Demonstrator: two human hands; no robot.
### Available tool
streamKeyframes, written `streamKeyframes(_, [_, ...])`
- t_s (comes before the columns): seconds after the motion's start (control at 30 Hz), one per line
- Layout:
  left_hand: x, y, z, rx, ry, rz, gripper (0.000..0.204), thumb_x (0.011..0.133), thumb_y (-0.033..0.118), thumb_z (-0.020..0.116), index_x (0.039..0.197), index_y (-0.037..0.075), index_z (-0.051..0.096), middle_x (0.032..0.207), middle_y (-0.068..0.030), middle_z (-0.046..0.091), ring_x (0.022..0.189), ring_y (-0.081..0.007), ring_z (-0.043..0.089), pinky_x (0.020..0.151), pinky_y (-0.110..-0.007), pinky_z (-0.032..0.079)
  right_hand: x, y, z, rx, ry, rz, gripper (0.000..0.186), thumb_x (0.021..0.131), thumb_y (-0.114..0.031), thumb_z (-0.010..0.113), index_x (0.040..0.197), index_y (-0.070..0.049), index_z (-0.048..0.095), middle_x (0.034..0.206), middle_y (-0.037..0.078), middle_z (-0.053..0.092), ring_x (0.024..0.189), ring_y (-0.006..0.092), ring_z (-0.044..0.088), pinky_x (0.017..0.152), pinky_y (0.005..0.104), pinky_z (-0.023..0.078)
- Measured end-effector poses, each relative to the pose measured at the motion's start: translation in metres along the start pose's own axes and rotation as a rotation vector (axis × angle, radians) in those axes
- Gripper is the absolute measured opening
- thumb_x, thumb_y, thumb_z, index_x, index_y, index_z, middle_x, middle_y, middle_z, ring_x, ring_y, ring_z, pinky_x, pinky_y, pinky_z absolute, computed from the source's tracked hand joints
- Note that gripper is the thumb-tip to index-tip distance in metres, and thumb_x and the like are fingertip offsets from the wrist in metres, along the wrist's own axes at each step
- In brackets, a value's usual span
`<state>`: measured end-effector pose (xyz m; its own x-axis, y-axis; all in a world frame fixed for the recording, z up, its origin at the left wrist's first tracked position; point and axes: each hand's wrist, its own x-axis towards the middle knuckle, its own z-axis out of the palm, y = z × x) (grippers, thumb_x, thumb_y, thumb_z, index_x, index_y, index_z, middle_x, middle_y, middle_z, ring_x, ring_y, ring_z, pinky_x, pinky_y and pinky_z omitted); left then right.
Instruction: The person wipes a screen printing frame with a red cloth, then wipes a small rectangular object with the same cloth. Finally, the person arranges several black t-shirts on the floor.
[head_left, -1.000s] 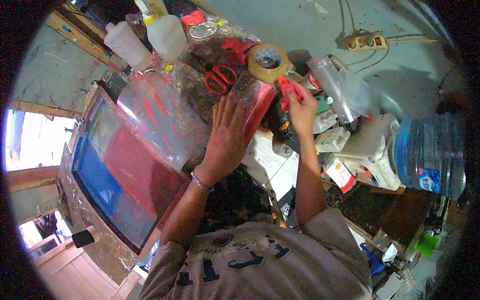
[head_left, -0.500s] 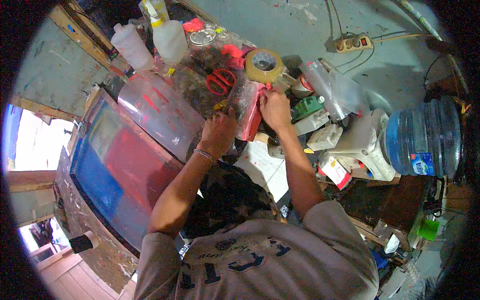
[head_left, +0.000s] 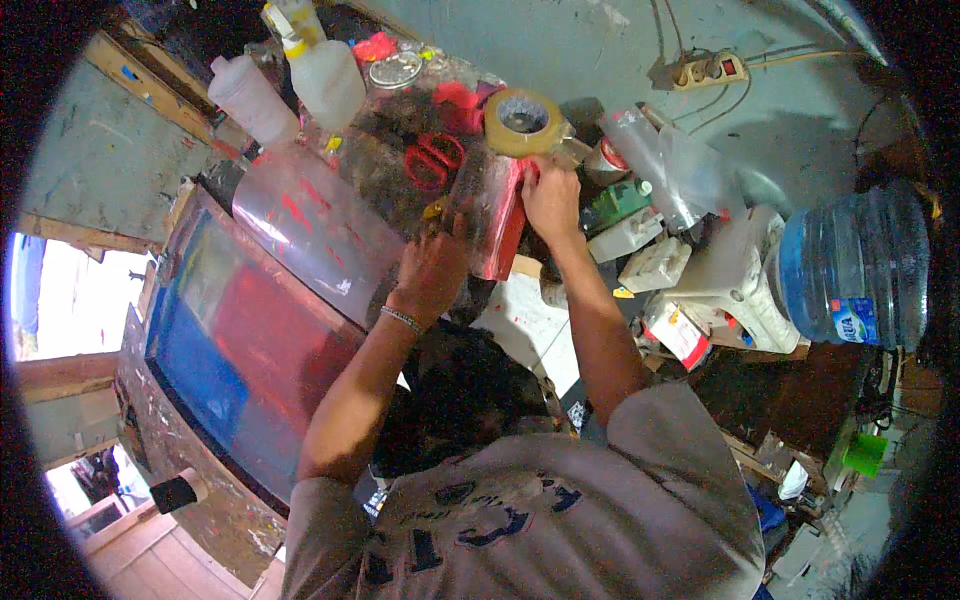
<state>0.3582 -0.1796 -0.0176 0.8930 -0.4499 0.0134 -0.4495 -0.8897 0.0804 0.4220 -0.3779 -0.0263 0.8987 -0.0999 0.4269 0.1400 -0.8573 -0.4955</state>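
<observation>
My right hand is pinched on a red scrap, perhaps cloth, at the upper right edge of a flat, red-smeared piece. My left hand lies lower, left of that piece, fingers curled down by a small yellow thing; what it holds, if anything, is unclear. A roll of clear tape sits just above my right hand. Red-handled scissors lie above my left hand, and a red-streaked clear sheet is at its left.
A framed screen with blue and red areas stands left. Two plastic bottles are at the back. Small containers, plastic film, a power strip and a large water jug are to the right.
My right hand has moved left and up against the flat piece with the red scrap. My left hand has slid off that piece, down and left, its spread fingers now curled.
</observation>
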Motion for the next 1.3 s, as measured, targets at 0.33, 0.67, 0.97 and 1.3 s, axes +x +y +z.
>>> streamKeyframes(0.33, [-0.001,-0.003,0.008,-0.016,0.019,0.058,0.04,0.087,0.013,0.053,0.12,-0.01,0.056,0.088,-0.0199,0.069,0.087,-0.0336,0.068,0.072,-0.041,0.057,-0.12,-0.069,-0.041,0.519,-0.194,0.387,0.017,0.081,-0.002,0.065,0.099,-0.002,0.068,0.091,0.02,0.053,0.081,0.0391,0.061,0.069,0.0467,0.051])
streamKeyframes(0.67, [0.003,-0.006,0.001,-0.051,-0.081,0.067,0.04,0.087,0.012,0.052,0.12,-0.009,0.057,0.086,-0.0219,0.07,0.086,-0.036,0.068,0.072,-0.047,0.056,-0.07,-0.037,-0.022,-0.003,-0.104,-0.026,0.015,0.083,-0.005,0.065,0.097,-0.002,0.069,0.089,0.021,0.054,0.078,0.0401,0.06,0.072,0.0468,0.051])
streamKeyframes(0.97, [-0.006,-0.013,0.007,-0.156,0.078,0.056,0.042,0.091,0.016,0.049,0.124,-0.008,0.056,0.092,-0.0224,0.069,0.087,-0.0386,0.067,0.073,-0.05,0.056,-0.06,-0.017,0.001,0.161,0.087,-0.047,0.015,0.084,-0.005,0.064,0.098,-0.001,0.069,0.084,0.019,0.055,0.077,0.0361,0.059,0.069,0.0446,0.049])
streamKeyframes(1.3, [-0.001,-0.011,0.0,-0.154,-0.054,0.018,0.044,0.093,0.014,0.047,0.13,-0.008,0.052,0.091,-0.0227,0.069,0.09,-0.0375,0.068,0.072,-0.049,0.057,-0.081,-0.015,0.004,0.279,0.166,0.084,0.017,0.089,-0.008,0.063,0.102,-0.002,0.07,0.086,0.018,0.063,0.079,0.035,0.062,0.072,0.0423,0.049])
